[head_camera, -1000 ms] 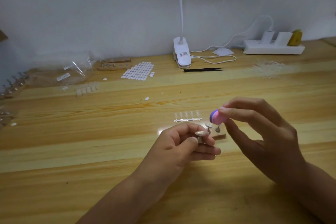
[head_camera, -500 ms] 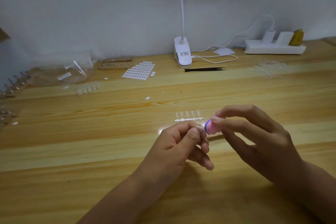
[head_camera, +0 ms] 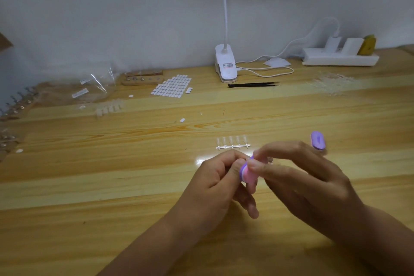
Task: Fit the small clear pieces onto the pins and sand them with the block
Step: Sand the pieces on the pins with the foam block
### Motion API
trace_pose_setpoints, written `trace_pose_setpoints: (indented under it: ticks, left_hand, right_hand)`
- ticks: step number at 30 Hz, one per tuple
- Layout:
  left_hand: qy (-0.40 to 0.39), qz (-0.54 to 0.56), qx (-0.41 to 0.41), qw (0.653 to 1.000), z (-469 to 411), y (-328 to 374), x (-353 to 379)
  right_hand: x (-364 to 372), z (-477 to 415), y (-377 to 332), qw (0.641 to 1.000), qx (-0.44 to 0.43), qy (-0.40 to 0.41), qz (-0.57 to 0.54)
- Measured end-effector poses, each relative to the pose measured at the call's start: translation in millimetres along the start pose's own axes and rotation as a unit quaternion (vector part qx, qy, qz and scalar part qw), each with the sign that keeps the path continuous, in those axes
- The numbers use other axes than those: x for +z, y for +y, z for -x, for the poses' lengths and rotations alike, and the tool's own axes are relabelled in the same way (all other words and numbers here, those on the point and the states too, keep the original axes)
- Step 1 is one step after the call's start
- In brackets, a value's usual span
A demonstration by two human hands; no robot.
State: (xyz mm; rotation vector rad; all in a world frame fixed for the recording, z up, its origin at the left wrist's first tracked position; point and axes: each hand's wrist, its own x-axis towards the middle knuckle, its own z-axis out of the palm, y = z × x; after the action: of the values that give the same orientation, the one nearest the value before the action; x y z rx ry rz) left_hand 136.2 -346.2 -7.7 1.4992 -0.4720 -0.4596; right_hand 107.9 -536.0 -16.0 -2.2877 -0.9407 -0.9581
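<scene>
My left hand (head_camera: 218, 182) pinches a small pin between thumb and fingers; the pin and its clear piece are hidden behind my thumb and the block. My right hand (head_camera: 300, 182) grips the pink and purple sanding block (head_camera: 246, 173), whose near end presses against my left thumb tip. A purple end (head_camera: 318, 140) shows beyond my right fingers. A strip of several clear pieces (head_camera: 232, 143) lies on the table just behind my hands. The pin stand is almost wholly hidden by my hands.
On the wooden table (head_camera: 112, 186), a clip lamp (head_camera: 225, 67), black tweezers (head_camera: 253, 84) and a power strip (head_camera: 340, 59) sit at the back. A sheet of white pads (head_camera: 172, 86), another pin stand (head_camera: 143, 79) and plastic bags (head_camera: 96, 84) lie back left. Loose clear pieces (head_camera: 331, 84) lie back right.
My right hand has brought the block down and left onto the piece in my left hand. Both hands have come closer together and now cover the pin stand.
</scene>
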Motion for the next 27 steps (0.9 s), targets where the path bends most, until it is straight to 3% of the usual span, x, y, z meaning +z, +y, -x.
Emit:
trace_pose_setpoints:
  ticks: [5, 10, 15, 20, 24, 27]
  left_hand:
    - [-0.009, 0.0, 0.0, 1.0, 0.5, -1.1, 0.2]
    - [-0.004, 0.002, -0.004, 1.0, 0.8, -1.0, -0.9]
    - [-0.012, 0.009, -0.004, 1.0, 1.0, 0.7, -0.7]
    - [-0.01, 0.007, -0.017, 1.0, 0.9, 0.5, -1.5]
    - [-0.026, 0.023, -0.012, 0.999, 0.6, 2.9, -0.4]
    - [-0.021, 0.018, -0.024, 0.999, 1.0, 1.4, 0.1]
  right_hand:
    - [-5.9, -0.9, 8.6, 0.999, 0.029, 0.025, 0.009]
    - [4.6, -1.8, -0.3, 1.0, -0.022, 0.0, -0.016]
    - [-5.5, -1.6, 10.0, 0.999, 0.024, 0.02, 0.0]
    - [3.1, -0.7, -0.4, 0.999, -0.032, -0.015, -0.027]
    - [-8.1, -1.9, 10.2, 1.0, 0.02, 0.009, 0.002]
    - [0.3, -0.7, 0.3, 1.0, -0.003, 0.0, -0.023]
